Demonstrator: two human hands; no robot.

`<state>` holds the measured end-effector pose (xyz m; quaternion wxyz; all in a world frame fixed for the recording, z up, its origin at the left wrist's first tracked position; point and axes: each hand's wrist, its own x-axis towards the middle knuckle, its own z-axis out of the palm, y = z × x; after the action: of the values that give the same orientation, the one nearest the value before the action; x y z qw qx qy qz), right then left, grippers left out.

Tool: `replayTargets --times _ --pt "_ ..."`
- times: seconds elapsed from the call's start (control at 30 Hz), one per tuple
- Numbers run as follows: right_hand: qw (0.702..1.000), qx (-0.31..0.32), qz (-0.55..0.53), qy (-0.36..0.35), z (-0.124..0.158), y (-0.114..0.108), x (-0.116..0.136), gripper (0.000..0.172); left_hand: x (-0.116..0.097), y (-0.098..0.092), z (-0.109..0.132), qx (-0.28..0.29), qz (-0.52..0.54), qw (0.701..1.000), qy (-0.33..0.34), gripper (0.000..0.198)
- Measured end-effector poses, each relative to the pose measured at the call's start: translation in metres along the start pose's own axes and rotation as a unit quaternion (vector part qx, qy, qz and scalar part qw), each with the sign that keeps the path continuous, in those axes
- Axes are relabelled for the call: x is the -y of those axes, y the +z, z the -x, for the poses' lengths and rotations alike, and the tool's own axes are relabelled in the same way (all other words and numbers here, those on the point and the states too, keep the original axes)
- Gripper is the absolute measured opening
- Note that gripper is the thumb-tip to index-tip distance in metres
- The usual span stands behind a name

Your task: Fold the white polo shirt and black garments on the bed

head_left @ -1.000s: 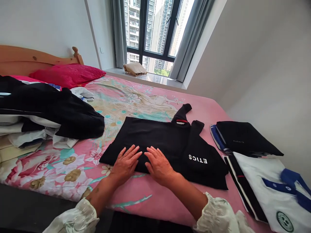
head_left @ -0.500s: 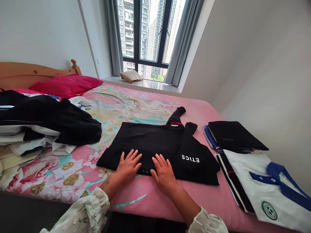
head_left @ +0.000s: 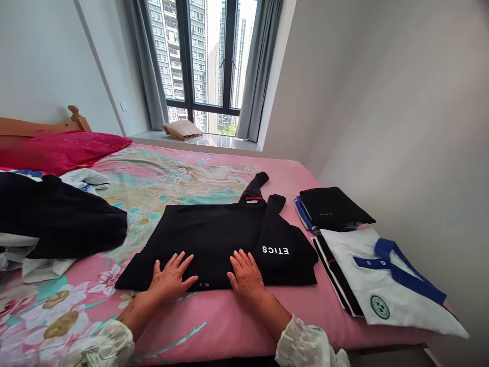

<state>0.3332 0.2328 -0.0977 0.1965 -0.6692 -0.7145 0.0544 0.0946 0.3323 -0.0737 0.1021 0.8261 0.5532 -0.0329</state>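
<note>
A black long-sleeved top [head_left: 214, 229] lies folded along its side on the bed, with white "ETICS" lettering upside down near its right end. Its dark collar, with a red and white label inside, points away from me. My left hand [head_left: 171, 275] rests palm down, fingers spread, on the near edge of the top, left of its middle. Flat on the same edge, further right, lies my right hand [head_left: 246, 275], with the fingers stretched out. A small pale mark on the fabric shows between the two hands.
Folded clothes are stacked on the right, among them a black garment [head_left: 336, 206] and a white polo shirt [head_left: 355, 270] with a blue collar. A loose heap of dark and white clothes [head_left: 76, 219] sits at the left, near a red pillow [head_left: 76, 148]. A window [head_left: 206, 56] is beyond the bed.
The view has turned to the right, so everything sits further left. My hands have slid somewhat apart along the black top's near edge, staying flat on it.
</note>
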Motion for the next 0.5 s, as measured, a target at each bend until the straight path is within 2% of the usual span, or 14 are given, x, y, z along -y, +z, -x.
replayTargets --times 0.1,0.17,0.27,0.4,0.5 --pt "1.000 -0.009 0.005 0.000 0.008 0.002 -0.017 0.052 -0.019 -0.019 -0.017 -0.026 0.042 0.999 0.009 0.054" --pt "1.000 -0.018 0.002 -0.011 0.013 0.003 -0.021 0.054 -0.046 -0.030 -0.033 -0.037 0.104 0.993 0.050 0.045" --pt "0.999 -0.030 -0.003 -0.014 0.017 0.004 -0.021 0.054 -0.103 -0.038 -0.062 -0.026 0.161 0.979 0.121 0.037" --pt "0.998 -0.054 -0.022 -0.011 0.017 0.005 -0.022 0.054 -0.181 -0.036 -0.108 -0.021 0.156 0.971 0.180 0.030" --pt "0.995 -0.096 -0.028 -0.022 0.015 0.017 -0.029 0.055 -0.224 -0.034 -0.144 -0.033 0.135 0.970 0.197 0.034"
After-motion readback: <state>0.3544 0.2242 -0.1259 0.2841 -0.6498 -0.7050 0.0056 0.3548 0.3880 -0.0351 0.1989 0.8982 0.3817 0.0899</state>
